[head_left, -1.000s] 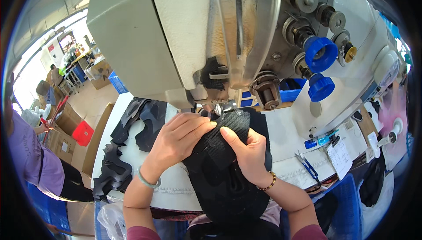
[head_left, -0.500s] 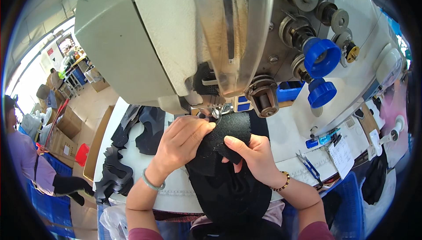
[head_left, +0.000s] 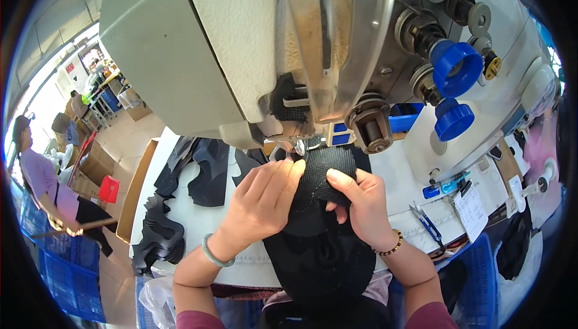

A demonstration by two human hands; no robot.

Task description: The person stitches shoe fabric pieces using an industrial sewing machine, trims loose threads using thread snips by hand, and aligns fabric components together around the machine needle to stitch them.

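Note:
A black mesh fabric piece [head_left: 327,165] is held under the head of an industrial sewing machine [head_left: 150,58]. My left hand [head_left: 260,199], with a pale bangle at the wrist, pinches its left edge close to the presser foot [head_left: 300,147]. My right hand [head_left: 360,205] grips the right side, thumb on top and fingers curled beneath. Below both hands a larger smooth black piece [head_left: 322,263] hangs over the table's front edge; whether it is joined to the mesh is hidden. The needle tip cannot be made out.
Cut black pieces [head_left: 159,232] lie stacked on the table's left. To the right are blue-handled thread snips [head_left: 428,226], a written paper sheet [head_left: 469,211] and a blue crate [head_left: 478,281]. Blue tension knobs [head_left: 456,68] jut from the machine. Another person [head_left: 54,178] stands at far left.
The view has shifted slightly, so the machine sits further right. Both hands keep hold of the mesh, which looks a little flatter. The person at left has turned and holds a long stick-like thing.

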